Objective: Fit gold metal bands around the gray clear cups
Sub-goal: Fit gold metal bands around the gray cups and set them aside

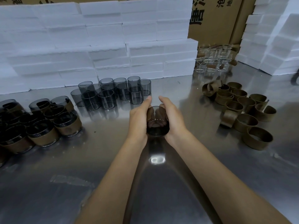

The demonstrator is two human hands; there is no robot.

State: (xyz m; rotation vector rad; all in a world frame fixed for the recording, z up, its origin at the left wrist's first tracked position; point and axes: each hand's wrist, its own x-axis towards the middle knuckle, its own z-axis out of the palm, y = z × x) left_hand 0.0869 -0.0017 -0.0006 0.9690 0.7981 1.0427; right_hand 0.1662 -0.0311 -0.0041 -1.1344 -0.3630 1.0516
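Both hands clamp one gray clear cup [157, 122] between them at the middle of the steel bench [113, 183]. The left hand [140, 118] wraps its left wall, the right hand [172, 118] its right wall, thumbs reaching over the far side. The cup tilts with its mouth toward the camera, and fingertips show through the glass. A gold metal band [149, 113] seems to sit around the cup under the palms, though most of it is hidden.

The step looks like seating the band. To do it well, press evenly from both sides so the band slides square to the wall rather than cocking on one edge. Keep the squeeze moderate, since thin glass may crack or slip. Check that the band ends level, as on the finished banded cups [42, 125] at 9 o'clock.

Bare gray cups [111, 92] wait at 11 o'clock, and the loose gold bands [246, 110] lie at 2 o'clock. Clear glass beakers [213, 60] stand beyond them, with white foam blocks [97, 42] stacked along the back.
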